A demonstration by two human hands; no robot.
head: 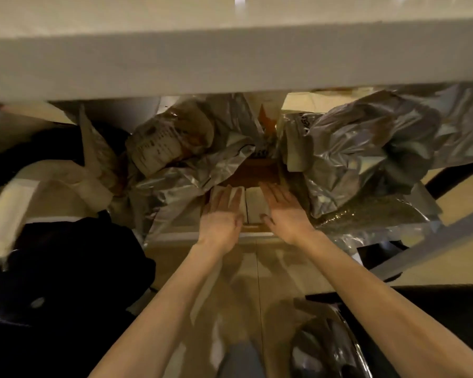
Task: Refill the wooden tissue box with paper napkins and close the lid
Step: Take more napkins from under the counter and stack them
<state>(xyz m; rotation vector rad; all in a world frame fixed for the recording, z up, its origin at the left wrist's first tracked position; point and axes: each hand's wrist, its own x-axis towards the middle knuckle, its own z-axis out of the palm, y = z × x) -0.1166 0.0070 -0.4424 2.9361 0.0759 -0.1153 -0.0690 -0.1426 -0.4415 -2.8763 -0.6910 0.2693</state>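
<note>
Both hands spread flat, left hand (221, 214) and right hand (286, 211) pressing napkins (254, 207) down into the wooden box (260, 173), centre, between foil bags (366, 156). Filling step, I'd say; next, close the lid.

A cluttered storage space: crumpled plastic bags (361, 148) crammed beneath a white shelf (230, 58).

printed label on crumpled bag (159, 148), dark lettering on silver bag (306, 122), neither legible
</note>
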